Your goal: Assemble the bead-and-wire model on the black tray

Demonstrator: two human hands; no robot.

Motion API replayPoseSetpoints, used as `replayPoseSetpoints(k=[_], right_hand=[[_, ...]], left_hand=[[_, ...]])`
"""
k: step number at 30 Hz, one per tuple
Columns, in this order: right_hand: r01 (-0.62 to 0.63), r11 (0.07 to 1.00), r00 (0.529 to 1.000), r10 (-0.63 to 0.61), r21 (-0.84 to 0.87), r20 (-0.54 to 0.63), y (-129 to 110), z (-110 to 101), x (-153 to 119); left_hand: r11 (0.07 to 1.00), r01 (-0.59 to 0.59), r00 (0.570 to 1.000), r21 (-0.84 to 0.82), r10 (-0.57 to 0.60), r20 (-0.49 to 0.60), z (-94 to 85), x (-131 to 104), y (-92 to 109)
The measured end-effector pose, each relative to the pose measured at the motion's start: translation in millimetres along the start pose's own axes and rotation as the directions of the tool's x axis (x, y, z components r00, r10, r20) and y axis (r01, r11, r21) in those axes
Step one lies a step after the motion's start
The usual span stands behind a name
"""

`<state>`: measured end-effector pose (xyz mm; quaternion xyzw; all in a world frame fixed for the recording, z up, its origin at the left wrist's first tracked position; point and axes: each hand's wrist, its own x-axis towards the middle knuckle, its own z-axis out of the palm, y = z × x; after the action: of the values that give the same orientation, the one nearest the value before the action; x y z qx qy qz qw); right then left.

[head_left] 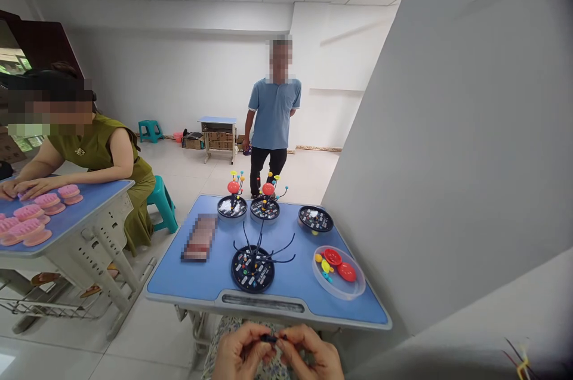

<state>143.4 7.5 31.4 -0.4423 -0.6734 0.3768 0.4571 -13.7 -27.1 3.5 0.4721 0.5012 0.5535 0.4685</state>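
At the bottom edge, below the desk's front edge, my left hand (pixel 239 351) and my right hand (pixel 308 353) pinch a small dark piece (pixel 273 338) between their fingertips. On the blue desk (pixel 295 284) in front of me stands a black round base (pixel 253 269) with several thin black arms sticking up and out, bare of balls. Two finished models (pixel 233 198) (pixel 266 198) with red and coloured balls stand at the far edge. A third black base (pixel 316 219) lies flat at the far right. A clear dish (pixel 353 292) holds red half-shells and small coloured balls.
A blurred flat object (pixel 199 238) lies on the desk's left side. A grey partition (pixel 452 147) rises close on the right. A seated person (pixel 96 153) works at a neighbouring desk (pixel 80 207) with pink items; another person (pixel 273 123) stands beyond my desk.
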Motion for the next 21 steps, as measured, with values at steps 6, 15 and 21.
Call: replayPoseSetpoints(k=[6, 15, 21], right_hand=[[0.014, 0.998, 0.999, -0.017, 0.057, 0.048, -1, -7, 10], [0.095, 0.995, 0.983, -0.094, 0.004, 0.157, -2, -16, 15], [-0.019, 0.993, 0.992, 0.003, 0.118, 0.129, 2, -5, 13]], left_hand=[[0.996, 0.076, 0.997, -0.053, -0.075, 0.027, 2.0, 4, 11], [0.946, 0.174, 0.984, -0.272, -0.161, 0.07, 4.1, 5, -3], [0.945, 0.172, 0.983, -0.278, -0.144, 0.118, 2.4, 13, -1]])
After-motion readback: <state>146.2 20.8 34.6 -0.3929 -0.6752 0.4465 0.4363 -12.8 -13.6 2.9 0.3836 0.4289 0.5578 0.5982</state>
